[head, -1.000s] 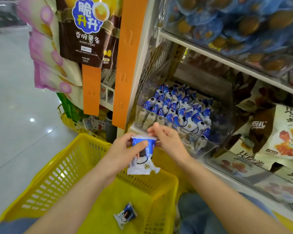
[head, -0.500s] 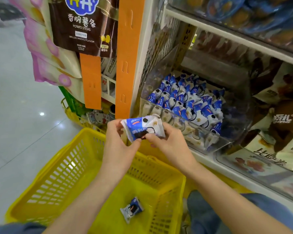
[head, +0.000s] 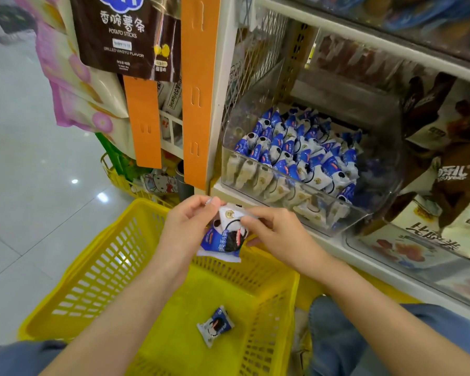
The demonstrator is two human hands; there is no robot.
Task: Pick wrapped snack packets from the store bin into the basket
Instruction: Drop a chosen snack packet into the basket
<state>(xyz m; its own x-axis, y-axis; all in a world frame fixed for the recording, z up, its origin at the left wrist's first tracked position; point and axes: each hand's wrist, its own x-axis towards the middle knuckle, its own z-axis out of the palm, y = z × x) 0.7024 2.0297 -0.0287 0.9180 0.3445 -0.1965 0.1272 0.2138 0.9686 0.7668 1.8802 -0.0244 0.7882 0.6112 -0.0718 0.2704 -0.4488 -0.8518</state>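
Observation:
A blue-and-white wrapped snack packet [head: 224, 234] hangs above the far rim of the yellow basket [head: 92, 270]. My left hand [head: 186, 226] pinches its upper left corner and my right hand [head: 272, 232] pinches its right side. One more packet of the same kind [head: 215, 325] lies on the basket floor. Just beyond my hands, a clear plastic store bin [head: 364, 213] on the shelf holds several identical packets [head: 296, 147].
A white shelf post with an orange strip [head: 196, 90] stands left of the bin. Hanging potato stick bags [head: 125, 36] and pink bags are at upper left. Further bins of brown and white snack bags [head: 451, 169] fill the right. Grey tiled floor [head: 25, 172] lies on the left.
Both hands have turned the packet over between them, from hanging blue end up, to lying sideways, to blue end down now. The view has shifted closer to the bin.

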